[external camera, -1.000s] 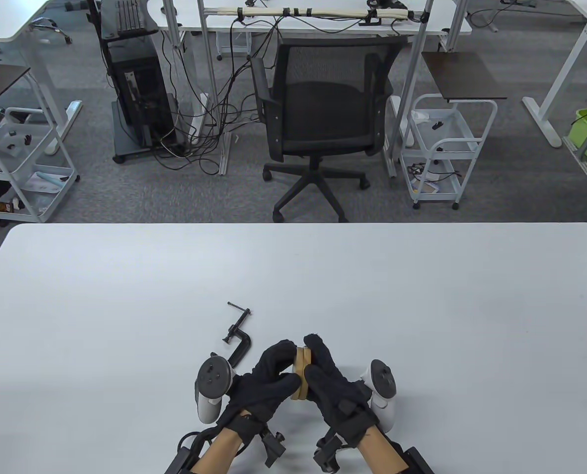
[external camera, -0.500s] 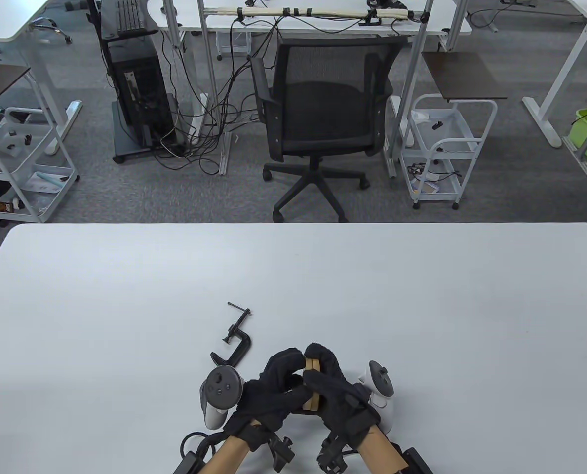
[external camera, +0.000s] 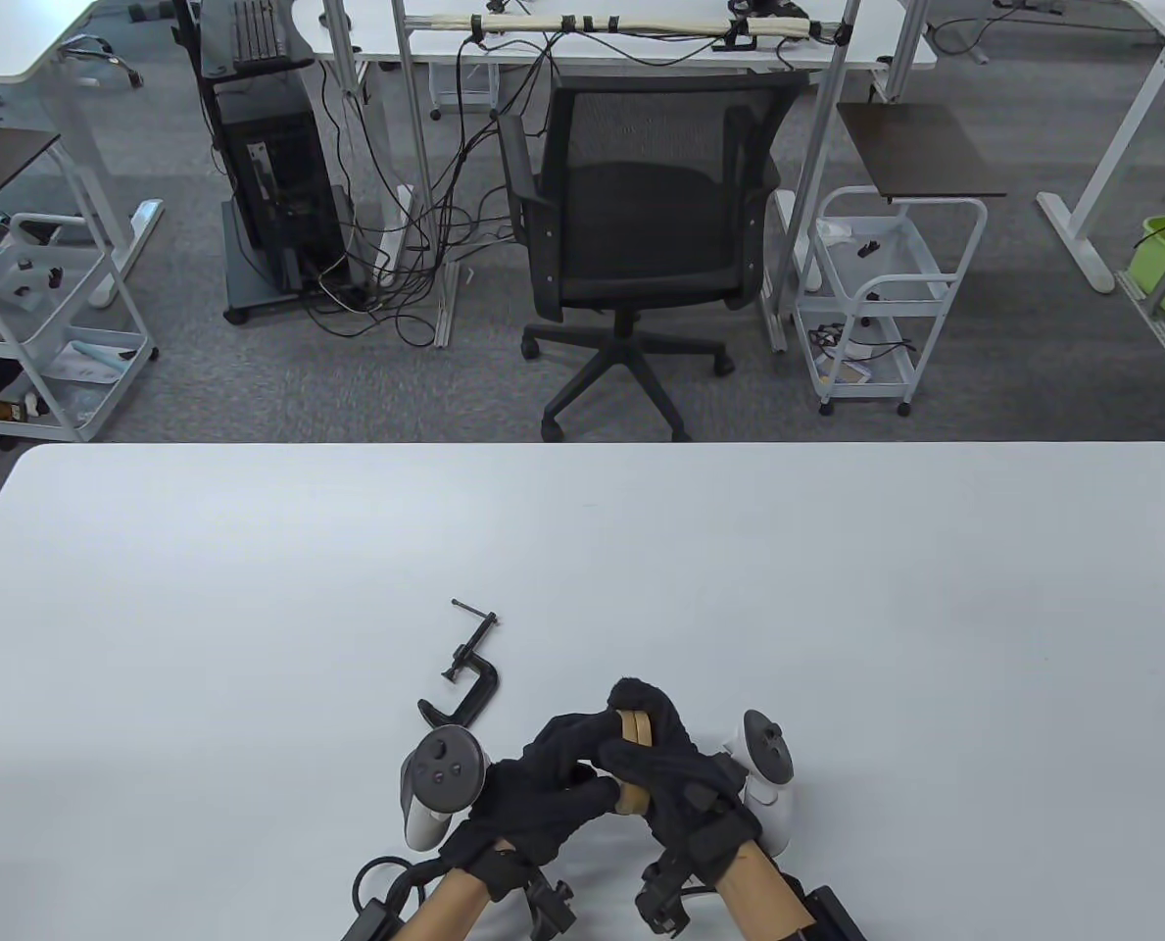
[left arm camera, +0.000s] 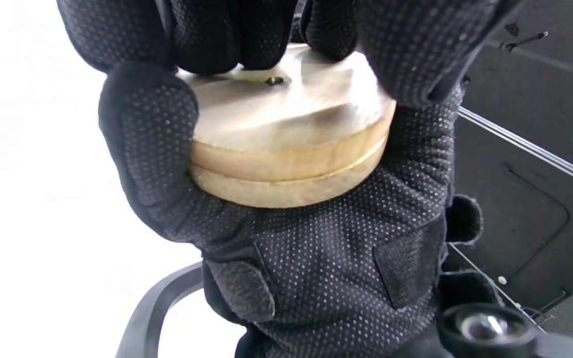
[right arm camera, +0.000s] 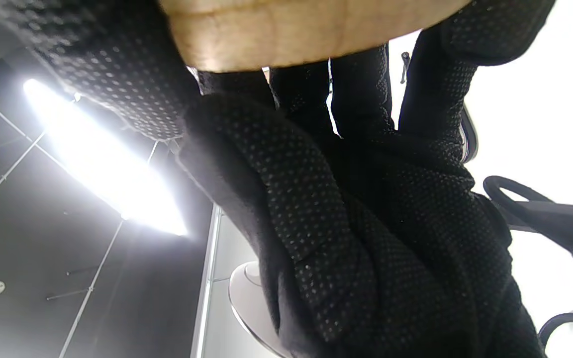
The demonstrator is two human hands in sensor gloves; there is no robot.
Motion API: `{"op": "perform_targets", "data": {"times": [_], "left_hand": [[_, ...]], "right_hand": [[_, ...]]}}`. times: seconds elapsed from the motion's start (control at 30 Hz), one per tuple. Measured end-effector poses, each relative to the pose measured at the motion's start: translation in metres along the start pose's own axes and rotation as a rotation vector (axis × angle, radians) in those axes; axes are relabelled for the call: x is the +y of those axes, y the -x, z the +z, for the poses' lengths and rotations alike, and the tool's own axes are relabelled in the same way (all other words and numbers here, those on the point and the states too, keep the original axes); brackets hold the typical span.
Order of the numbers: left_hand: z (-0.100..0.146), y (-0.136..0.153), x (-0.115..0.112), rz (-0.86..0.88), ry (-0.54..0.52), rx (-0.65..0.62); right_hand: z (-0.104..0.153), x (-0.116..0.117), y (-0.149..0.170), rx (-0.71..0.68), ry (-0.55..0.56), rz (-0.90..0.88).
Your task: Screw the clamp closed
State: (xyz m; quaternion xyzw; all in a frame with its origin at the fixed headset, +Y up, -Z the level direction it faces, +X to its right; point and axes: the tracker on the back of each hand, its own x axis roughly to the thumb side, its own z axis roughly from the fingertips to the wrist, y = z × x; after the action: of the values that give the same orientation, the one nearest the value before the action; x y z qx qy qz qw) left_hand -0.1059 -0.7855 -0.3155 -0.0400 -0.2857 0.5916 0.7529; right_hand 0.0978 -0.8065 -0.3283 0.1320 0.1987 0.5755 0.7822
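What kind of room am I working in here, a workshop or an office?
Most likely an office turned lab. Behind the white table stand a mesh office chair, a computer tower on a stand with tangled cables, and white rolling carts; more desks beyond.

We wear black knit gloves on our left hand (external camera: pixel 543 784) and right hand (external camera: pixel 675 774), stippled with fine pale grip dots, each backed by a white-and-grey tracker (external camera: pixel 437 784), with black wrist straps and looping black cables (external camera: pixel 376 877).
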Motion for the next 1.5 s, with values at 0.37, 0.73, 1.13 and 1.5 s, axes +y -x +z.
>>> {"op": "perform_targets", "data": {"times": [0.37, 0.73, 1.13, 1.5], "left_hand": [[-0.001, 0.001, 0.003, 0.001, 0.04, 0.011], [-0.004, -0.019, 0.045, -0.244, 0.068, 0.004], [-0.04, -0.006, 0.088, -0.602, -0.027, 0.209], [-0.058, 0.005, 0.14, -0.84, -0.024, 0.453]], "right_hand": [[0.001, -0.001, 0.001, -0.008, 0.019, 0.021], [0.008, 0.002, -0.017, -0.106, 0.051, 0.137], [0.011, -0.017, -0.026, -0.171, 0.133, 0.139], [0.007, -0.012, -0.032, -0.226, 0.142, 0.086]]}}
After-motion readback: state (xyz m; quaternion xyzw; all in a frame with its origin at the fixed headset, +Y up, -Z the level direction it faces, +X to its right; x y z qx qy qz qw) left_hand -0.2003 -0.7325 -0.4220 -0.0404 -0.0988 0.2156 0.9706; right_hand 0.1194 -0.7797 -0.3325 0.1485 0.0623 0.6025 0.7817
